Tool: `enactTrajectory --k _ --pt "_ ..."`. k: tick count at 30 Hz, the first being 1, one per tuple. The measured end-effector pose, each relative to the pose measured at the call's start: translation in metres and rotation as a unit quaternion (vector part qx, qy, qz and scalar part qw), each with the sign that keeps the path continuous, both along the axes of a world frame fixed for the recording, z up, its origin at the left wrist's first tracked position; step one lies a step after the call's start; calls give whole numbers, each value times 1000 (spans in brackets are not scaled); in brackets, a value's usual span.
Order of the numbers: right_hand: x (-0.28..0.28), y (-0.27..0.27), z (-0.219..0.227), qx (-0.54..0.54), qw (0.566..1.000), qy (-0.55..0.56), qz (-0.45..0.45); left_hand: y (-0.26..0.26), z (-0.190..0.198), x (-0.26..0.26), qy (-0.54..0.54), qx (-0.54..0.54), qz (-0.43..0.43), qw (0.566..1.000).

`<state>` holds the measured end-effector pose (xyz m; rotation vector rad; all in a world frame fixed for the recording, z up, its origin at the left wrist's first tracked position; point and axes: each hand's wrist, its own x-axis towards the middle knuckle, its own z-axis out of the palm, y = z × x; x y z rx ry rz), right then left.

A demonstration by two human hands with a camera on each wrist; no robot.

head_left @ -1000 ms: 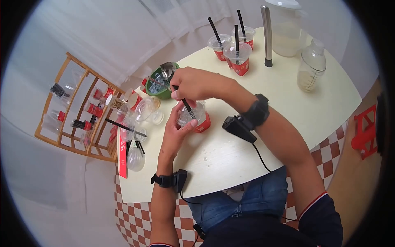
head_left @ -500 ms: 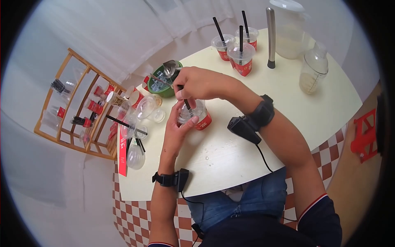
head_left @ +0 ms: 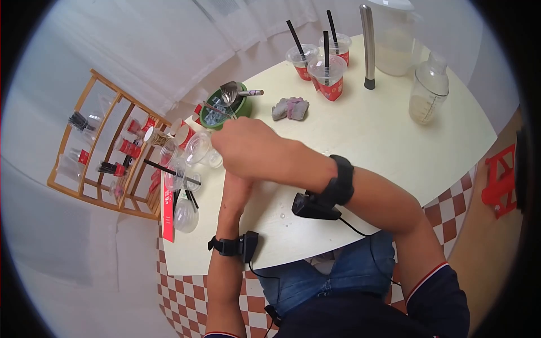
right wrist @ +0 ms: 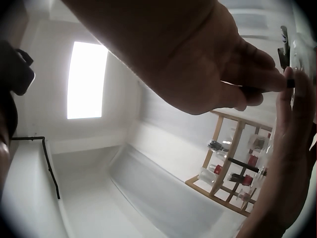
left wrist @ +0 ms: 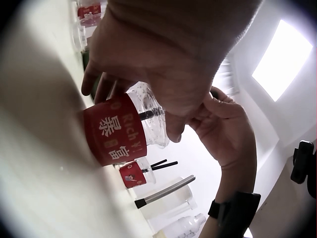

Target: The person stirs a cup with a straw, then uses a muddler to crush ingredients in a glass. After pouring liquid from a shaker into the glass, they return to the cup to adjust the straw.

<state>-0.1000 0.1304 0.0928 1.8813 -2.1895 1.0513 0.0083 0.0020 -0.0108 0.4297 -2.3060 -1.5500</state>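
The left hand (left wrist: 148, 59) curls its fingers and thumb around the lidded top of a clear plastic cup with a red sleeve (left wrist: 116, 131), which stands on the table. A black straw (left wrist: 147, 115) shows inside the cup. Above the lid, the right hand (left wrist: 223, 126) pinches the straw; in the right wrist view a dark piece of the straw (right wrist: 290, 83) shows at the fingertips of that hand (right wrist: 213, 69). From the head view, the right hand (head_left: 248, 147) covers the cup and most of the left hand (head_left: 236, 191).
Cups with straws (head_left: 328, 79), a steel muddler (head_left: 367, 48), a pitcher (head_left: 394, 45) and a shaker (head_left: 428, 93) stand at the back. A green bowl (head_left: 239, 107) and crumpled cloth (head_left: 291, 109) lie beyond the hands. Lids (head_left: 186, 216) and a wooden rack (head_left: 84, 135) are left.
The right hand has moved left and toward the body, over the cup. The crumpled cloth and a handle at the green bowl have come into view behind it. The left hand stays at the cup.
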Motion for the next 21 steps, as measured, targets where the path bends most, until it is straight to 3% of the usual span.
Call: enactTrajectory --k 5,8,12,15,18,21 --pt "-48 1 0 -3 996 -77 55 21 23 -5 41 22 -14 999" --pt "-63 7 1 51 941 -326 70 24 23 -5 39 49 -3 998" --pt "-74 7 1 57 913 -399 69 25 24 -6 37 47 -9 998" --pt "-64 1 3 55 970 -235 7 27 25 -7 41 51 -16 998" --pt "-34 -3 -4 -48 999 -2 -22 16 13 -5 20 30 -24 999" --pt "-5 0 1 1 1000 22 -3 14 11 -4 8 25 2 1000"
